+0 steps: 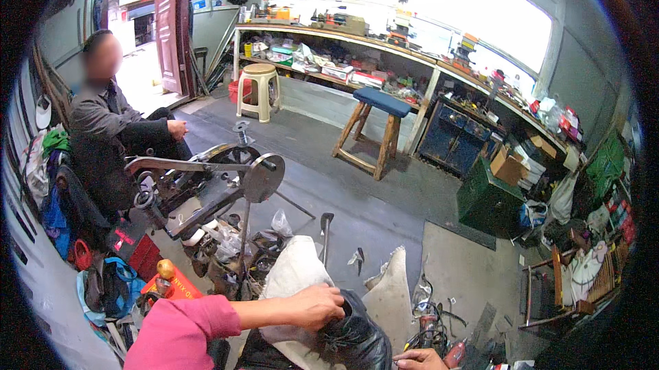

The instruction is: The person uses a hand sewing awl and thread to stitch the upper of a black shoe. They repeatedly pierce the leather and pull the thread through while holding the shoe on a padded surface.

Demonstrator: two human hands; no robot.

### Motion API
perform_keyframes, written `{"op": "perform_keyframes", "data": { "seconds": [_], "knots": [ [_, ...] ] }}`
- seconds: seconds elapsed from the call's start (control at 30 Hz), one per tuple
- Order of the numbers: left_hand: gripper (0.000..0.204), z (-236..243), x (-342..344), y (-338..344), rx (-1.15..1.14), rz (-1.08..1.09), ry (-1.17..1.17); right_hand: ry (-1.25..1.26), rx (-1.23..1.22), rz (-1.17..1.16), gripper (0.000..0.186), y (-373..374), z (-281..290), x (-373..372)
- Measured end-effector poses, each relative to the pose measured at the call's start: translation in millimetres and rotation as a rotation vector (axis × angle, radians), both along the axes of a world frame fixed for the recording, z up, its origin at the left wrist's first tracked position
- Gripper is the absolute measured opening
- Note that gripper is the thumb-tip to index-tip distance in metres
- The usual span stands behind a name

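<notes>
A black lace-up shoe (360, 339) rests on my lap at the bottom centre, over a whitish cloth (296, 267). My left hand (319, 307) comes in from the left in a pink sleeve, its fingers curled over the rim of the shoe's opening. Only part of my right hand (420, 359) shows at the lower edge, just right of the shoe. Its thumb and fingertips are pinched together close to the shoe's side; what they hold is too small to make out. A pale, worn flat piece (391, 301) lies beyond the shoe.
A hand-cranked shoe-stitching machine (220, 178) stands ahead left, above a heap of shoes and plastic bags (226, 246). Beside it sits a person (113, 119). A hammer-like tool (327, 229) stands upright in front. Farther off are a blue-topped stool (381, 106), a beige stool (259, 85) and a green box (489, 195).
</notes>
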State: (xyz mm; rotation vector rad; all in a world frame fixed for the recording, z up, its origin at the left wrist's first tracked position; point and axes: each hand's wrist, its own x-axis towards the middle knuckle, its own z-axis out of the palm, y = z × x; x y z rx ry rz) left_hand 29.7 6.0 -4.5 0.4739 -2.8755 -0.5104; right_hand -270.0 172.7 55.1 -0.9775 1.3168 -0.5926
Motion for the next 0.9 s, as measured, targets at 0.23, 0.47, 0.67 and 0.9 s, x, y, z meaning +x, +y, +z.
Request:
{"op": "perform_keyframes", "data": {
  "seconds": [0.23,0.47,0.67,0.9],
  "knots": [
    [0.02,17.7,26.3,6.3,0.473,0.571,0.191,0.004,-0.08,-0.024,0.019,0.0,-17.8,-3.2],
    [0.022,-20.6,10.3,20.7,1.746,0.176,0.787,-0.074,-0.055,-0.038,0.019,-3.5,-34.2,-7.6],
    [0.02,-57.9,-3.5,14.1,1.64,0.334,0.714,0.077,0.042,-0.025,0.029,-5.2,-38.4,-12.8],
    [0.021,-59.9,-10.2,7.8,1.761,0.029,0.923,0.178,0.163,-0.027,0.022,-7.6,-39.2,-8.4]
  ]
}}
